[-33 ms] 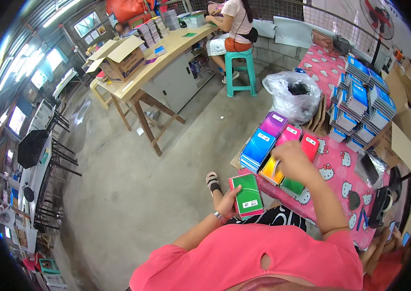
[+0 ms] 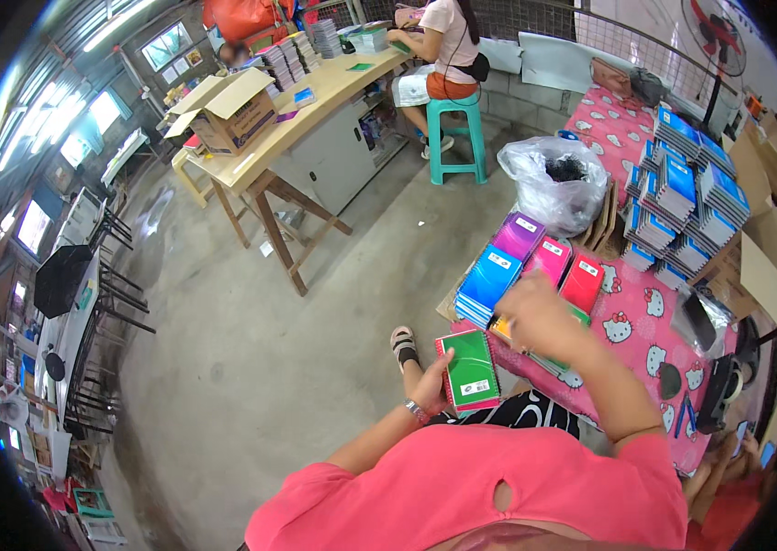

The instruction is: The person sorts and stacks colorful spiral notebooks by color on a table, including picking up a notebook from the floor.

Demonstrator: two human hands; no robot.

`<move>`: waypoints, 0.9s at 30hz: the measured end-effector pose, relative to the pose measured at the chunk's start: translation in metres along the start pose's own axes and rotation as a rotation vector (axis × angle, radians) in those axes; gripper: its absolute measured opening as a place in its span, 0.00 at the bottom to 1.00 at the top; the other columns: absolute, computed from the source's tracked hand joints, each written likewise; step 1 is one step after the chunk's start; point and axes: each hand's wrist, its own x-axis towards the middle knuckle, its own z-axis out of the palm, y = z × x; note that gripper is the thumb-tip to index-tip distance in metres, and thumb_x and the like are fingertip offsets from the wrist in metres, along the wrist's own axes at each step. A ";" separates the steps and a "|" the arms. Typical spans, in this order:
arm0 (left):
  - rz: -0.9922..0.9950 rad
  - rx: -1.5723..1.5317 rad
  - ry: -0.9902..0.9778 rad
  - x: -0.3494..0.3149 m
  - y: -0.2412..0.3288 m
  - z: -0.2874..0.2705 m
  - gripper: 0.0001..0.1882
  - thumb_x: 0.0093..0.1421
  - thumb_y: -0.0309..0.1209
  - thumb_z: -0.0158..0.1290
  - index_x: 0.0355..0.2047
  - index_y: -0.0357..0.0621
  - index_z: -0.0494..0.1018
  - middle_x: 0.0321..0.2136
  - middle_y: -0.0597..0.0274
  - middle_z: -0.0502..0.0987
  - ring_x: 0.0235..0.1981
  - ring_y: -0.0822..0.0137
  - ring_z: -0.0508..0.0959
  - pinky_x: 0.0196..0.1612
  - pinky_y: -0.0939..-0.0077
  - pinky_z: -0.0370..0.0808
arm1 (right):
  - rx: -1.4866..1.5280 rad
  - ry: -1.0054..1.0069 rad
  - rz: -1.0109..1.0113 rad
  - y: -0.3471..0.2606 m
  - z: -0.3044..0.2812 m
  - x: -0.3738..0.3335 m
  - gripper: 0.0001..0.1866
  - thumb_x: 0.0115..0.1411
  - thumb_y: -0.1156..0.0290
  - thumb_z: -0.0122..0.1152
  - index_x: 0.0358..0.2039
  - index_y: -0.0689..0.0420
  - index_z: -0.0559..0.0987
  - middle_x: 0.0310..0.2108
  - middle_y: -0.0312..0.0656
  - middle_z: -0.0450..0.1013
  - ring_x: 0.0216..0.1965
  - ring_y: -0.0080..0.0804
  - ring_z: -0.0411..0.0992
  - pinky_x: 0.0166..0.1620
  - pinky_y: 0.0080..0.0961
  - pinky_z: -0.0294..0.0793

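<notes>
My left hand [image 2: 431,389] is closed on a small stack of spiral notebooks, with a green notebook [image 2: 471,360] on top and a pink-red edge showing beneath. My right hand [image 2: 538,317] reaches over an orange-yellow notebook stack [image 2: 500,327] and covers most of it. Its fingers are blurred and partly hidden, so what they grip does not show. Around it lie stacks of blue notebooks [image 2: 489,275], purple notebooks [image 2: 519,236], pink notebooks [image 2: 550,257] and red notebooks [image 2: 582,283]. Some green notebooks [image 2: 579,315] peek out beside my right wrist.
Piles of blue-covered notebooks [image 2: 673,184] rise at the right on a pink patterned cloth [image 2: 631,308], beside an open carton [image 2: 769,262]. A clear plastic bag [image 2: 549,184] stands beyond my stacks. Another person sits on a teal stool [image 2: 457,138] at a wooden table [image 2: 315,96].
My right hand has shifted slightly left and toward me, covering more of the orange-yellow stack. The notebooks in my left hand have moved a touch to the right.
</notes>
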 end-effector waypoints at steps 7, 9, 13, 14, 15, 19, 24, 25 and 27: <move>0.126 -0.184 -0.111 0.020 -0.017 -0.039 0.38 0.57 0.62 0.42 0.57 0.45 0.60 0.55 0.55 0.67 0.53 0.57 0.70 0.55 0.55 0.67 | 0.407 -0.190 -0.596 -0.049 0.073 0.050 0.12 0.49 0.76 0.53 0.36 0.53 0.76 0.40 0.43 0.72 0.50 0.40 0.68 0.58 0.47 0.58; 0.000 -0.315 -0.105 0.005 -0.016 -0.021 0.26 0.61 0.43 0.49 0.53 0.38 0.63 0.51 0.51 0.70 0.48 0.55 0.74 0.54 0.57 0.69 | 0.464 -0.104 -0.364 0.005 0.096 0.084 0.18 0.49 0.78 0.52 0.43 0.53 0.74 0.46 0.44 0.70 0.52 0.42 0.66 0.57 0.41 0.61; -0.109 -0.215 -0.166 -0.009 -0.016 -0.027 0.23 0.56 0.30 0.54 0.50 0.35 0.65 0.46 0.51 0.74 0.44 0.55 0.76 0.51 0.60 0.72 | 0.063 -0.153 0.132 0.074 0.097 0.109 0.23 0.50 0.75 0.54 0.49 0.49 0.73 0.51 0.43 0.67 0.57 0.45 0.62 0.57 0.45 0.60; -0.119 -0.210 -0.151 -0.010 -0.017 -0.028 0.22 0.55 0.29 0.54 0.50 0.35 0.66 0.45 0.51 0.75 0.44 0.55 0.76 0.51 0.60 0.72 | 0.021 -0.242 0.180 0.081 0.102 0.110 0.23 0.51 0.75 0.54 0.50 0.48 0.73 0.52 0.43 0.67 0.59 0.46 0.59 0.59 0.46 0.58; -0.130 -0.206 -0.137 -0.011 -0.018 -0.029 0.22 0.54 0.29 0.54 0.49 0.35 0.66 0.44 0.51 0.75 0.44 0.56 0.76 0.50 0.60 0.72 | 0.026 -0.231 0.187 0.086 0.109 0.112 0.23 0.51 0.75 0.54 0.50 0.48 0.73 0.52 0.43 0.67 0.59 0.46 0.59 0.59 0.46 0.58; -0.081 -0.176 -0.077 -0.015 -0.012 -0.034 0.22 0.53 0.27 0.55 0.48 0.36 0.65 0.43 0.52 0.75 0.44 0.56 0.77 0.49 0.60 0.74 | -0.153 -0.410 0.101 0.088 0.106 0.114 0.19 0.51 0.74 0.54 0.45 0.49 0.75 0.51 0.43 0.67 0.61 0.44 0.57 0.60 0.48 0.55; -0.004 -0.190 -0.066 -0.012 -0.003 -0.037 0.25 0.53 0.28 0.55 0.52 0.40 0.63 0.45 0.53 0.74 0.45 0.54 0.76 0.49 0.56 0.73 | -0.120 -0.281 0.059 0.082 0.070 0.102 0.10 0.50 0.73 0.55 0.35 0.51 0.77 0.41 0.42 0.73 0.49 0.41 0.69 0.53 0.47 0.62; 0.013 -0.208 -0.085 -0.013 -0.001 -0.036 0.25 0.54 0.29 0.54 0.52 0.41 0.62 0.45 0.53 0.74 0.46 0.53 0.75 0.50 0.55 0.73 | -0.013 -0.200 0.041 0.078 0.056 0.097 0.09 0.49 0.73 0.56 0.33 0.51 0.77 0.37 0.42 0.74 0.44 0.42 0.71 0.49 0.46 0.65; -0.004 -0.206 -0.070 -0.018 0.008 -0.023 0.25 0.54 0.29 0.54 0.52 0.40 0.62 0.45 0.52 0.74 0.46 0.53 0.75 0.50 0.55 0.72 | 0.154 -0.012 0.012 0.075 0.034 0.086 0.07 0.49 0.74 0.56 0.32 0.54 0.76 0.32 0.47 0.74 0.35 0.48 0.73 0.40 0.43 0.69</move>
